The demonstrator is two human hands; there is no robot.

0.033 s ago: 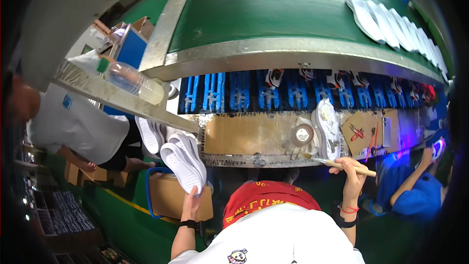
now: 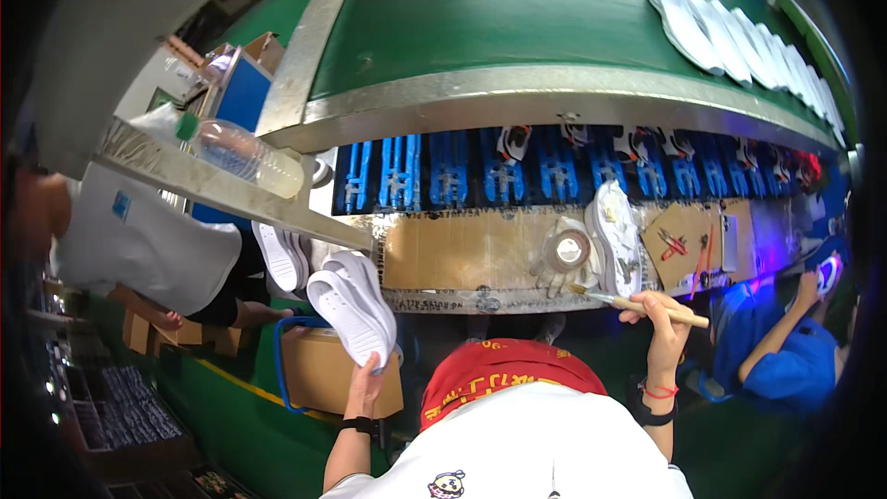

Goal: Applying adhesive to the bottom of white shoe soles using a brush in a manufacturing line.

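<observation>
Left hand (image 2: pixel 365 379) gripping stacked white rubber shoe soles (image 2: pixel 351 307), treads up for coating. Right hand (image 2: pixel 662 319) pinching wooden-handled brush (image 2: pixel 637 304), bristles near the counter (image 2: pixel 462 249).

**Where things sit around your bench**

Your left hand (image 2: pixel 363 386) holds soles (image 2: pixel 351 305) off the bench's (image 2: pixel 443 254) left end, above a box (image 2: pixel 319 371). Your right hand (image 2: pixel 661 319) holds a brush (image 2: pixel 637 303) at the front edge. A shoe (image 2: pixel 617 236) lies right of the tape roll (image 2: pixel 568 248). Behind the bench runs the conveyor (image 2: pixel 517 28), carrying insoles (image 2: pixel 739 37) at its right end.
</observation>
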